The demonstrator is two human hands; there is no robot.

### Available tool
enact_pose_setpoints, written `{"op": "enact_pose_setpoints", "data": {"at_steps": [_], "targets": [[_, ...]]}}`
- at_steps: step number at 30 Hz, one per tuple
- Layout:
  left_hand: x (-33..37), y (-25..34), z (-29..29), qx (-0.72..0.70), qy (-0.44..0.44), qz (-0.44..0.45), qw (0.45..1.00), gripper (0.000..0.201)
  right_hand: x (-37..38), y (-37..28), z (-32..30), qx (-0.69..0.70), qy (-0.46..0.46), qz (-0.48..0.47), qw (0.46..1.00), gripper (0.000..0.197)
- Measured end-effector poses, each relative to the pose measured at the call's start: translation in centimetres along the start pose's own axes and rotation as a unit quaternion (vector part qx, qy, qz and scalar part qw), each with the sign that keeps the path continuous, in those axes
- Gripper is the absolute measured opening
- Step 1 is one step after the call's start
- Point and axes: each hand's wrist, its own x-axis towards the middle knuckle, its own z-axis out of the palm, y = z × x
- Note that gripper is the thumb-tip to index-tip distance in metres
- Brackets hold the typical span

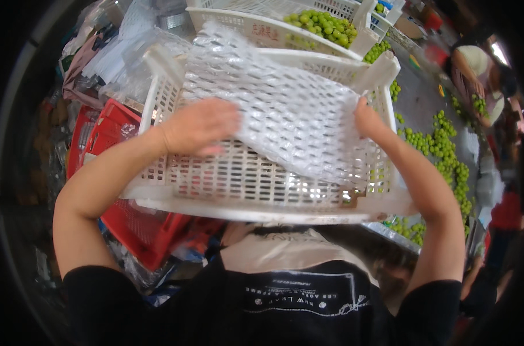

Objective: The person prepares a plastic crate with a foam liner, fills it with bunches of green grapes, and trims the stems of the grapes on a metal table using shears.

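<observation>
A white plastic crate (256,205) with slotted walls stands in front of me. Across it lies a tilted, wrinkled white sheet of netted foam or bubble padding (290,109). My right hand (368,120) grips the sheet's right edge, thumb uppermost, by the crate's right wall. Blurred by motion, my left hand (207,127) is stretched out palm down at the sheet's lower left edge, fingers extended over it. Whether it presses on the sheet I cannot tell. Below the sheet, the crate's slotted inside shows.
Behind stands another white crate (233,24) with green round fruit (325,27). More green fruit (440,144) lies on a grey table (417,86) at right, where another person (475,69) handles some. Red crates (141,230) and clear plastic wrapping (132,75) are at left.
</observation>
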Motion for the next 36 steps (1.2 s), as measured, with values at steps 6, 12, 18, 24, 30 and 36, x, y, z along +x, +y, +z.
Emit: {"op": "enact_pose_setpoints", "data": {"at_steps": [6, 12, 18, 24, 30, 36], "targets": [[2.3, -2.2, 5.8, 0.025, -0.128, -0.148, 0.98, 0.047, 5.8, 7.5, 4.9, -0.089, -0.054, -0.087, 0.991, 0.035], [2.4, 0.6, 1.2, -0.447, -0.348, -0.309, 0.764, 0.037, 0.6, 1.8, 3.2, -0.086, -0.068, -0.089, 0.99, 0.043], [1.9, 2.8, 3.5, -0.184, -0.287, -0.208, 0.917, 0.085, -1.7, -0.3, 1.4, -0.128, -0.021, -0.053, 0.99, 0.049], [2.7, 4.6, 4.2, -0.081, -0.436, -0.237, 0.864, 0.118, -3.4, -4.0, -0.4, -0.343, -0.064, -0.048, 0.936, 0.064], [2.8, 5.2, 4.7, -0.057, -0.443, -0.26, 0.856, 0.118, -3.5, -3.9, 0.0, -0.395, 0.043, -0.279, 0.874, 0.086], [6.4, 2.0, 2.7, -0.129, -0.379, -0.255, 0.88, 0.093, -4.5, -1.8, 2.0, -0.354, -0.081, -0.299, 0.883, 0.093]]}}
